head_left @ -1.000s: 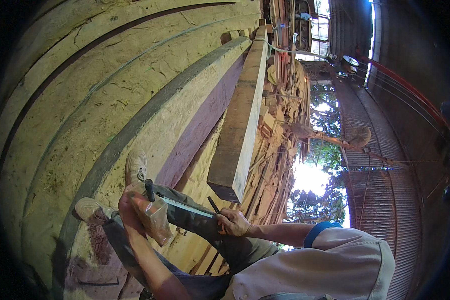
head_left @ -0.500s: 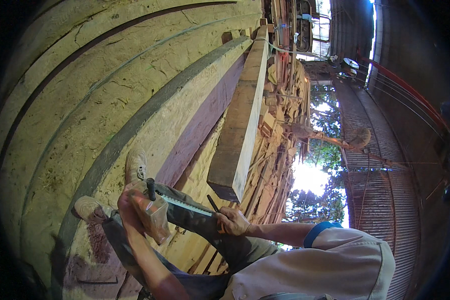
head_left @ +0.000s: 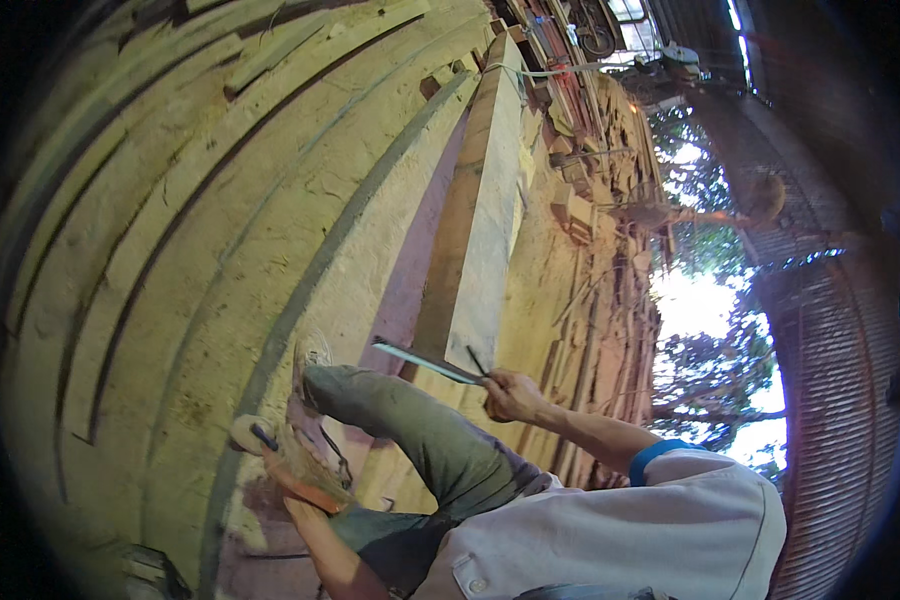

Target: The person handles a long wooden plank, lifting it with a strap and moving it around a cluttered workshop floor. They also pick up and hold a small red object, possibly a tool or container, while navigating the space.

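Observation:
My right hand (head_left: 513, 396) is closed round one end of a pale flat ruler (head_left: 420, 361). A thin dark pencil-like stick (head_left: 475, 360) juts from the same fist. The ruler's free end reaches over the near end of a squared timber beam (head_left: 475, 250). Low at the left, my left hand (head_left: 288, 480) is bent round a translucent brownish thing (head_left: 315, 468). A dark stub (head_left: 263, 436) sticks out near its fingers. Blur hides what kind of thing this is. My bent leg (head_left: 410, 420) lies between the two hands.
Long boards (head_left: 160, 240) run along the left. A thick plank with a grey edge (head_left: 320, 265) lies beside the beam. Stacked offcuts and slabs (head_left: 610, 300) lie to the right, with a corrugated metal wall (head_left: 840, 400) behind. A pale line (head_left: 560, 72) crosses the beam's far end.
My right hand has moved up and right with the ruler and stick, bringing the ruler to the beam's end. My left hand has dropped lower, away from the ruler. The view has shifted.

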Demonstrator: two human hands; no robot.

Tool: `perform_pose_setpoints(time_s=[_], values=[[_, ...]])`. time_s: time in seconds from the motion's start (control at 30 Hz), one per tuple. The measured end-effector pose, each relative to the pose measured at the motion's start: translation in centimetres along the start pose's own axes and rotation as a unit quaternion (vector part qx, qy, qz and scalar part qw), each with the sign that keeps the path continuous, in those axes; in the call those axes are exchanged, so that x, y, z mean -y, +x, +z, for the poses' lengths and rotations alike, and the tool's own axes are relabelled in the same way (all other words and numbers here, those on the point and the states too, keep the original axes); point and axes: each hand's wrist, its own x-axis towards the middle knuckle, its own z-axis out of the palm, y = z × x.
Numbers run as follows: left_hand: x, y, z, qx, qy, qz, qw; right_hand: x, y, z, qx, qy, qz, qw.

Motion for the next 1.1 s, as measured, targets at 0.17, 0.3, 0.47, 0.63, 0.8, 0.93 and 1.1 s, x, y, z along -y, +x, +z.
perform_pose_setpoints(time_s=[0.17,0.3,0.47,0.63,0.8,0.93,1.1], values=[[-5.1,-5.8,4.4,0.003,0.022,0.047,0.999,-3.9,-0.2,-3.8,-0.096,-0.081,-0.069,0.990],[-10.2,-8.4,9.4,0.052,0.082,0.153,0.983,-5.4,2.5,-5.2,-0.117,-0.088,-0.102,0.984],[-16.4,-6.1,14.7,-0.006,0.168,0.262,0.950,-4.5,12.7,-7.5,-0.116,-0.056,-0.071,0.989],[-23.2,4.3,22.6,0.051,0.215,0.287,0.932,-1.7,27.7,-9.5,-0.171,-0.058,-0.071,0.981],[-24.8,17.9,30.2,0.135,0.265,0.170,0.939,-4.5,29.8,-15.5,-0.142,-0.156,0.025,0.977],[-22.6,26.7,35.3,0.112,0.197,0.082,0.971,-5.4,31.9,-22.7,-0.146,-0.233,0.084,0.958],[-22.5,37.9,39.1,0.042,0.138,0.010,0.990,-3.6,40.3,-31.5,-0.194,-0.265,0.135,0.935]])
